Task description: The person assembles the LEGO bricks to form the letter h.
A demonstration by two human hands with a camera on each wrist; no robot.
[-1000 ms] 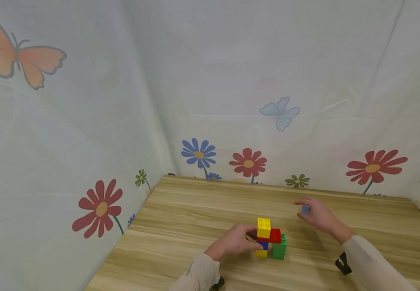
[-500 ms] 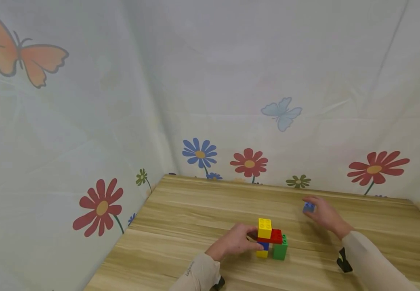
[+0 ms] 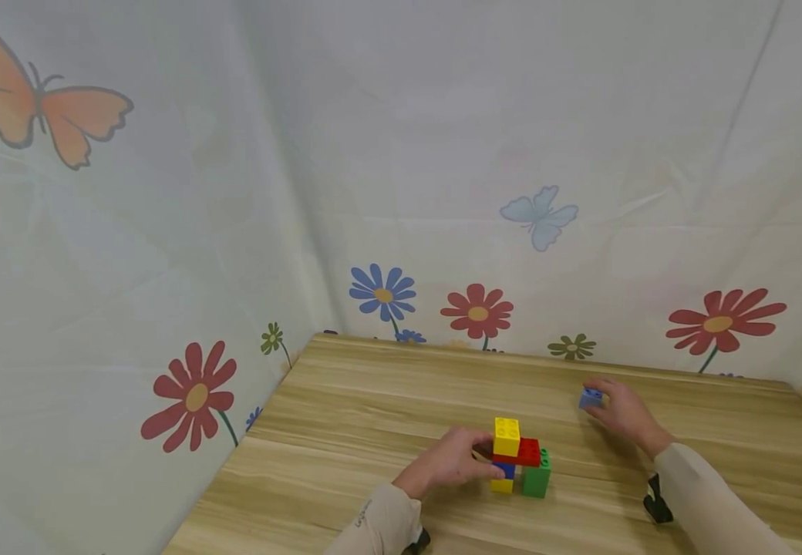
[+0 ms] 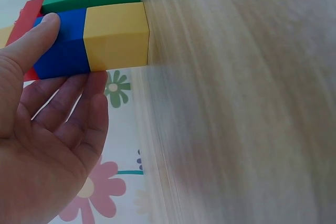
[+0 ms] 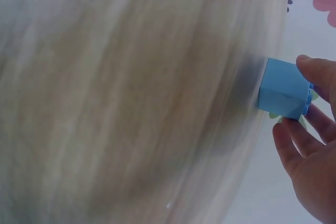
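Observation:
My left hand grips a small toy brick structure at its left side, the thumb on the blue brick and the fingers behind it. Under the blue brick sits a yellow brick at table level. A red brick bridges across to a green stack on the right, and another yellow brick tops the left column. Farther back and to the right, my right hand pinches a light blue brick between thumb and fingers, its studs turned toward the palm in the right wrist view.
The wood-grain table ends at the back against a pale curtain printed with flowers and butterflies. Both forearms wear light sleeves, with a black strap piece by the right cuff.
My right hand has drawn slightly right, and more of the light blue brick shows between its fingers. My left hand keeps its grip on the structure.

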